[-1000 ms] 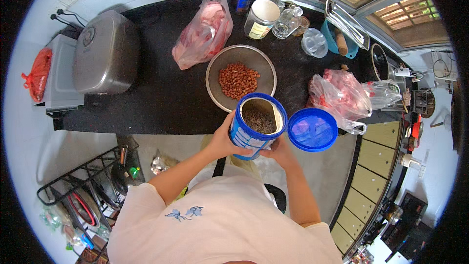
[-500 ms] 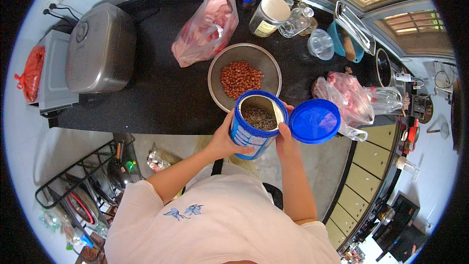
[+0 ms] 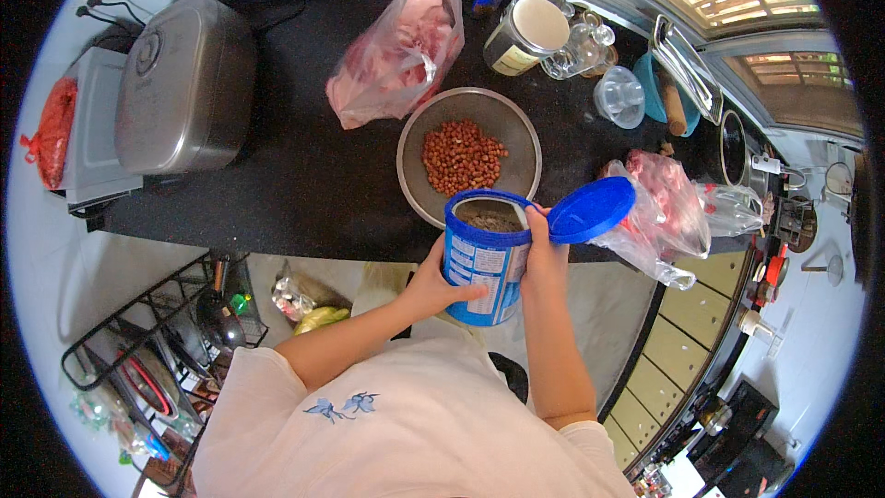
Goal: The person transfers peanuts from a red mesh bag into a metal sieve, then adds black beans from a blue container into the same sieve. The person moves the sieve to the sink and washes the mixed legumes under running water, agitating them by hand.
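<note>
Both of my hands hold a blue canister (image 3: 477, 284) in front of the counter's near edge. My left hand (image 3: 441, 284) wraps round its left side with the thumb across the front. My right hand (image 3: 544, 263) grips the right side near the rim. The hinged blue lid (image 3: 593, 210) stands open to the right. Inside, the grainy grey-brown contents (image 3: 490, 219) show below a partly peeled pale seal. Just beyond the canister, a round metal bowl (image 3: 522, 134) holds a heap of reddish-brown peanuts (image 3: 463, 157).
Bagged raw meat (image 3: 396, 60) lies behind the bowl, and more bagged meat (image 3: 666, 198) at the right. A metal-lidded appliance (image 3: 184, 88) stands left. Glass jars (image 3: 581, 48), a pale-lidded tin (image 3: 525, 37) and a clear plastic cup (image 3: 619, 99) line the back right.
The canister has tipped, its mouth leaning toward the bowl, so more of its printed side shows. Its lid has swung to a steeper slant. Both hands keep their hold, and the whole view has shifted slightly.
</note>
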